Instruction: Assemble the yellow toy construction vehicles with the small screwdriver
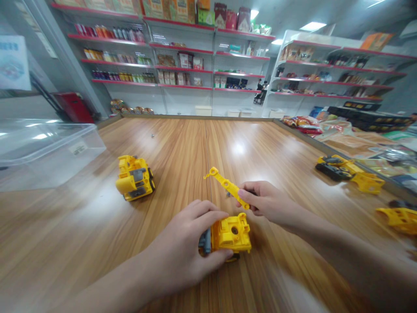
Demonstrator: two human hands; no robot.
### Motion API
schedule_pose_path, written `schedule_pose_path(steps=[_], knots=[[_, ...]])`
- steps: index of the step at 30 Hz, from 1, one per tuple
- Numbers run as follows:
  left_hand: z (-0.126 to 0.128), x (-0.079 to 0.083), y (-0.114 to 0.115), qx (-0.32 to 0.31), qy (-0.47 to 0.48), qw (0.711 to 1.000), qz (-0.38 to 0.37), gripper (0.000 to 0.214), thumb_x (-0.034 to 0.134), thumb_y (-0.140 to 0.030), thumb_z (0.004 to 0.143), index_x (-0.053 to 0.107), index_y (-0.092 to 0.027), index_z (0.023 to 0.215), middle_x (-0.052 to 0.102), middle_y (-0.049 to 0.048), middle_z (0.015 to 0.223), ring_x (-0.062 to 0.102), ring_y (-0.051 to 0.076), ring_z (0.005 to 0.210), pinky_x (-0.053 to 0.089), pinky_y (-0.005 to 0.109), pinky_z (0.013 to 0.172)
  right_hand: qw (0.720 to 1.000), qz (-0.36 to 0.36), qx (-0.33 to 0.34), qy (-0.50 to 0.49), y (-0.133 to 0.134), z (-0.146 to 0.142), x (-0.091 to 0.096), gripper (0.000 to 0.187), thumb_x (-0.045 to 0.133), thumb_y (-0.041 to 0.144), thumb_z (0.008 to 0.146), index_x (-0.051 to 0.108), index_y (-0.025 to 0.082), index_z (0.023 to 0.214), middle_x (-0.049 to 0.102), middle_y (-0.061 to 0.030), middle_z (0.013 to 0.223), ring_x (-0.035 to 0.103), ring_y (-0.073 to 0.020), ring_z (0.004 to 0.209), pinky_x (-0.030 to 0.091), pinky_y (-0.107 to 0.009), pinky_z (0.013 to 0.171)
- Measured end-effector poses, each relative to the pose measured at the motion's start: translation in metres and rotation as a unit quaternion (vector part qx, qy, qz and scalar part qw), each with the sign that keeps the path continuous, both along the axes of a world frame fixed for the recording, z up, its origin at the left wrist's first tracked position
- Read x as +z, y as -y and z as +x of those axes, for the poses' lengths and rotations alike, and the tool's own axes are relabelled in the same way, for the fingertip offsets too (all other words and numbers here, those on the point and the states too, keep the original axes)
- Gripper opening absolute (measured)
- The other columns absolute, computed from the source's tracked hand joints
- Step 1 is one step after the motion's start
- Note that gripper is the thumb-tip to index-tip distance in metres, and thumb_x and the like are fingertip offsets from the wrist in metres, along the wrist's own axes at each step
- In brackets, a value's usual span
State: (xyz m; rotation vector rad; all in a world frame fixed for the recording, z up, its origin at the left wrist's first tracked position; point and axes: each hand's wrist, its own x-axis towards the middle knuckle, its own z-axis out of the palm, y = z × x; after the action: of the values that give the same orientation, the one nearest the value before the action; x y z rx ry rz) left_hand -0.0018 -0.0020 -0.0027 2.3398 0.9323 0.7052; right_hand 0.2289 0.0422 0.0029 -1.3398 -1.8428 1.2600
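A yellow toy truck body with a round hole on top rests on the wooden table right in front of me. My left hand is closed around its left side, thumb below and fingers on top. My right hand pinches the near end of a long yellow crane arm, which rises up and to the left above the truck body and ends in a small hook.
A second yellow toy truck stands to the left. A clear plastic bin sits at the far left. At the right edge lie a yellow tracked toy vehicle and a loose yellow part. Shop shelves stand behind.
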Motion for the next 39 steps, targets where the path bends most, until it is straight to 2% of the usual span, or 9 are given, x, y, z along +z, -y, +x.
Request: schedule_pose_path(steps=[2,5,11,18,22,24,26,32,39], knots=[[0.0,0.0,-0.001,0.007,-0.002,1.0,0.005,0.038,0.069,-0.031,0.081,0.059,-0.023,0.116,0.059,0.0046,0.11,0.057,0.019,0.099,0.048,0.035,0.089,0.99,-0.068,0.002,-0.123,0.002,-0.001,0.001,0.026,0.055,0.04,0.093,0.062,0.015,0.092,0.059,-0.0021,0.079,0.036,-0.0069,0.054,0.026,-0.022,0.048],[-0.001,0.0,-0.003,0.025,-0.006,1.0,0.016,0.037,0.069,-0.032,0.081,0.06,-0.022,0.116,0.06,0.005,0.109,0.058,0.02,0.098,0.048,0.035,0.088,0.964,-0.111,0.009,-0.242,0.005,-0.002,0.005,0.022,0.065,0.033,0.088,0.06,0.015,0.1,0.059,-0.0035,0.086,0.038,-0.0071,0.06,0.027,-0.02,0.05],[-0.001,-0.001,-0.004,0.053,-0.011,0.998,0.025,0.038,0.071,-0.03,0.079,0.061,-0.022,0.115,0.061,0.0046,0.107,0.059,0.02,0.097,0.049,0.036,0.087,0.949,-0.102,0.051,-0.295,0.009,-0.002,0.01,0.021,0.065,0.023,0.088,0.059,0.013,0.106,0.065,-0.0088,0.096,0.038,-0.0068,0.06,0.026,-0.019,0.049],[-0.001,0.0,-0.003,0.06,-0.013,0.998,0.022,0.038,0.07,-0.03,0.079,0.062,-0.021,0.115,0.062,0.0064,0.108,0.059,0.021,0.098,0.049,0.037,0.088,0.973,-0.03,0.064,-0.22,0.011,-0.003,0.011,0.029,0.068,0.026,0.087,0.059,0.015,0.112,0.069,-0.0065,0.093,0.045,-0.0061,0.056,0.032,-0.018,0.047],[-0.001,-0.001,-0.004,0.054,-0.003,0.998,0.027,0.039,0.069,-0.031,0.08,0.061,-0.021,0.116,0.062,0.0071,0.11,0.059,0.022,0.1,0.049,0.038,0.09,0.98,0.028,0.066,-0.186,0.013,-0.004,0.014,0.027,0.069,0.028,0.085,0.061,0.014,0.107,0.07,-0.0074,0.096,0.061,-0.0127,0.077,0.049,-0.024,0.068],[-0.001,-0.002,-0.004,0.053,-0.002,0.998,0.029,0.039,0.07,-0.031,0.08,0.06,-0.021,0.116,0.062,0.0071,0.109,0.059,0.022,0.099,0.049,0.037,0.089,0.981,0.049,0.067,-0.174,0.014,-0.004,0.014,0.026,0.069,0.03,0.086,0.06,0.015,0.106,0.07,-0.0087,0.099,0.064,-0.0172,0.087,0.052,-0.031,0.079],[-0.002,-0.002,-0.003,0.055,-0.007,0.998,0.024,0.039,0.07,-0.031,0.08,0.061,-0.02,0.116,0.062,0.007,0.108,0.059,0.022,0.099,0.049,0.037,0.088,0.982,0.072,0.069,-0.158,0.016,-0.004,0.015,0.026,0.068,0.03,0.087,0.058,0.015,0.106,0.07,-0.0095,0.1,0.065,-0.0196,0.091,0.053,-0.034,0.083],[-0.001,-0.001,-0.004,0.046,-0.003,0.999,0.02,0.036,0.069,-0.03,0.08,0.061,-0.02,0.114,0.062,0.0066,0.106,0.059,0.021,0.096,0.049,0.037,0.086,0.983,0.158,0.061,-0.069,0.021,-0.005,0.017,0.021,0.063,0.024,0.09,0.054,0.017,0.107,0.071,-0.007,0.093,0.068,-0.0184,0.081,0.053,-0.031,0.072],[0.0,-0.001,-0.004,0.056,-0.002,0.998,0.021,0.036,0.071,-0.03,0.079,0.062,-0.021,0.112,0.063,0.0064,0.105,0.06,0.022,0.096,0.05,0.037,0.085,0.972,0.228,0.04,0.04,0.023,-0.004,0.015,0.007,0.059,0.023,0.09,0.059,0.019,0.096,0.069,-0.0046,0.086,0.062,-0.016,0.069,0.048,-0.029,0.062]])
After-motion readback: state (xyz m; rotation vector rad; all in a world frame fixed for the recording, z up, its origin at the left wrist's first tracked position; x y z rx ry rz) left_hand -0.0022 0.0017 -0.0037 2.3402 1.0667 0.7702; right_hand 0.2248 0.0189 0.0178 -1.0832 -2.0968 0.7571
